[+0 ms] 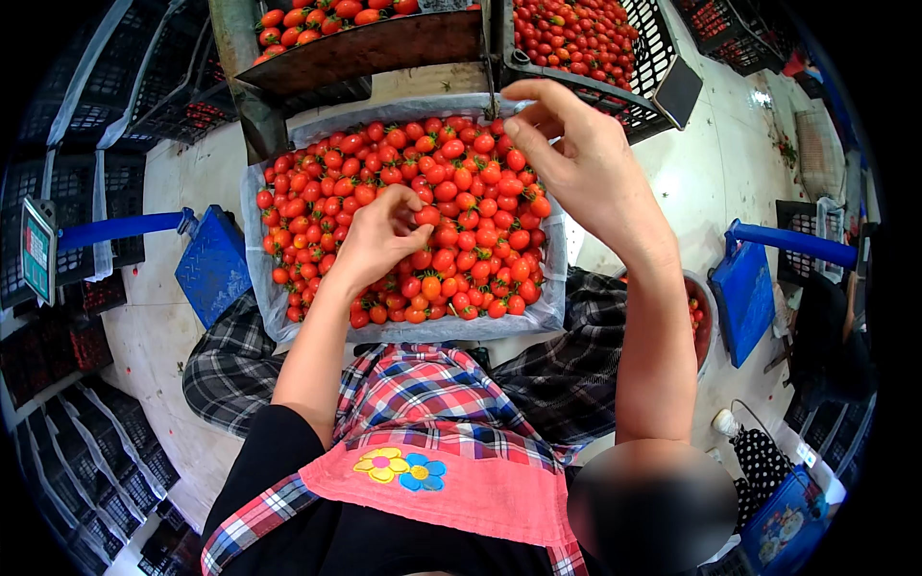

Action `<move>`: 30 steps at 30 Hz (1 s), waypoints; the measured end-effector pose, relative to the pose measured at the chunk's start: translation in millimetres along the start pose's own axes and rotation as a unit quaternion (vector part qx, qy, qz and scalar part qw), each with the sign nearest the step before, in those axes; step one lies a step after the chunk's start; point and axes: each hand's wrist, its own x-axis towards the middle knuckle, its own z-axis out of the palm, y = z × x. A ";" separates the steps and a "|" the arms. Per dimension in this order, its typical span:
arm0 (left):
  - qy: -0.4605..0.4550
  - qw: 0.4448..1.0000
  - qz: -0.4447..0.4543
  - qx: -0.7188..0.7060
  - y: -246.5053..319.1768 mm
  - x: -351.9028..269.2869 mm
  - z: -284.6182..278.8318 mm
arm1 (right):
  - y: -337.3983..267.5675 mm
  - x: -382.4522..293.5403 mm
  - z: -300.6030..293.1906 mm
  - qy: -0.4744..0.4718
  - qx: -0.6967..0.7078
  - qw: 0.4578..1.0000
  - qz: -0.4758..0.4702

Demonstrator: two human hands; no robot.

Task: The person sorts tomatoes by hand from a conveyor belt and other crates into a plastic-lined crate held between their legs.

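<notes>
A crate lined with pale plastic sheeting [559,248] lies before me, filled with a layer of red cherry tomatoes [317,191]. Some still carry green calyxes, and a few are more orange. My left hand [382,237] is over the middle of the crate, thumb and fingers pinching a single cherry tomato [427,215]. At the crate's far right corner, my right hand [583,151] hangs raised, its thumb and forefinger apart with nothing visible between them. Its other fingers curl inward, and the palm is hidden.
Beyond the crate, a metal-fronted tray [374,54] and a black plastic crate [587,86] hold more tomatoes. Blue platform scales stand left [212,263] and right [745,302]. A tub [704,324] sits by my right arm. Stacked black crates [94,461] line the left; a person's polka-dot clothing [763,461] shows lower right.
</notes>
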 end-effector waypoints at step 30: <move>0.112 0.911 0.131 0.374 -32.6 -76.5 19.0 | 8.6 -24.1 40.4 -0.164 -0.043 0.984 -0.056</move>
